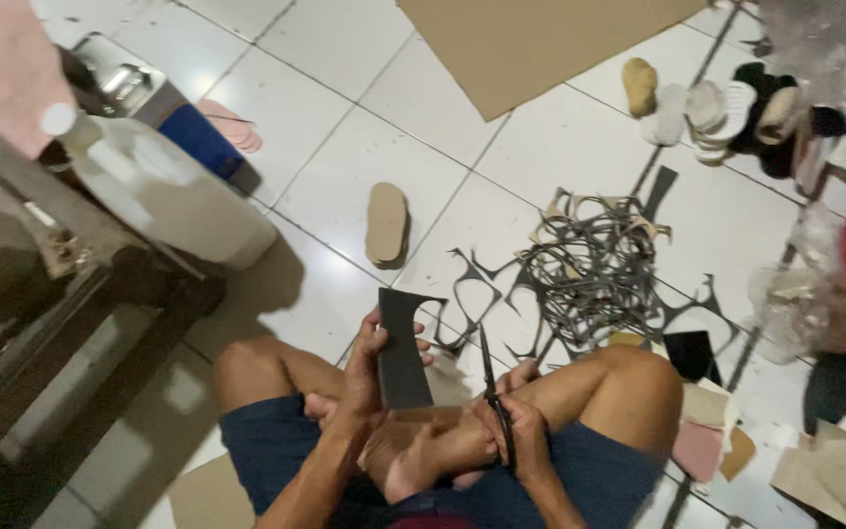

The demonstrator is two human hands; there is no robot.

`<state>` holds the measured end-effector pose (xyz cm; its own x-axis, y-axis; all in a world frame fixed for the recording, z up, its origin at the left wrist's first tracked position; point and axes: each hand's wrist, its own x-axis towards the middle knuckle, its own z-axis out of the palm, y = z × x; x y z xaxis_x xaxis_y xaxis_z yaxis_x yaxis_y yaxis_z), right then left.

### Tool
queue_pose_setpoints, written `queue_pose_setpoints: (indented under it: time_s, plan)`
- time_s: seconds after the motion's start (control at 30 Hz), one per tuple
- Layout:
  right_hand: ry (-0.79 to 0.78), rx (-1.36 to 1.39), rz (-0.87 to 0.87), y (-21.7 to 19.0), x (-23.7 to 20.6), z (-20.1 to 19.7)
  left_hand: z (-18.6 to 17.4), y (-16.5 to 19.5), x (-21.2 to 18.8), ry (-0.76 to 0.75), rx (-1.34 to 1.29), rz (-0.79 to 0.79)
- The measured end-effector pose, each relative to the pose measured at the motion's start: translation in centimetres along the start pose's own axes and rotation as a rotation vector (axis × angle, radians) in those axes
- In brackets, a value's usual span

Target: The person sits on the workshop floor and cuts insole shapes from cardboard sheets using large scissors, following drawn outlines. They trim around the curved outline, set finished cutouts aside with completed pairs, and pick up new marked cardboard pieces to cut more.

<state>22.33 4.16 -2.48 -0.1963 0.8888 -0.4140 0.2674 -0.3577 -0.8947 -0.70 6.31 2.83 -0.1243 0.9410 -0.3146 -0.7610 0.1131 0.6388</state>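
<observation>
A white tiled floor (pixel 345 186) fills most of the frame, with a dark piece of furniture (pixel 41 323) along the left edge and a large sheet of brown cardboard (pixel 531 44) at the upper centre. A whitish plastic jug (pixel 164 191) lies in the upper left, and a tangle of dark offcut strips (pixel 589 269) spreads right of centre, with a heap of pale sandals (pixel 712 103) in the upper right. A single tan sole (pixel 387 223) lies on the tiles just above centre. At the bottom centre the person sits cross-legged in blue shorts. The left hand (pixel 364 367) is clenched round the left edge of a dark grey sheet piece (pixel 401 348), held upright with its long axis running almost straight up the frame. The scissors (pixel 493 397) stand just to the right of it, apart from the sheet, their blades pointing up and slightly left, nearly parallel to its long edge. The right hand (pixel 521 431) is wrapped round the handles, lower in the frame than the left; whether the blades are parted I cannot tell. Both forearms rise from the bottom edge, wrists resting near the crossed ankles.
</observation>
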Motion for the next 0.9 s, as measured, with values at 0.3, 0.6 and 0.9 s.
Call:
queue_pose_setpoints:
  time_s: [0.3,0.6,0.9]
  plan:
    - [-0.054,0.035,-0.094,0.9,-0.6,0.3,2.6,2.0,-4.5,-0.245,-0.287,-0.049]
    - [-0.27,0.423,-0.264,-0.3,-3.2,-0.2,5.3,3.0,-5.3,0.048,0.187,0.124]
    - [0.045,0.366,-0.326,-2.8,-2.3,-0.3,1.7,-1.2,-7.3,-0.111,0.441,0.283]
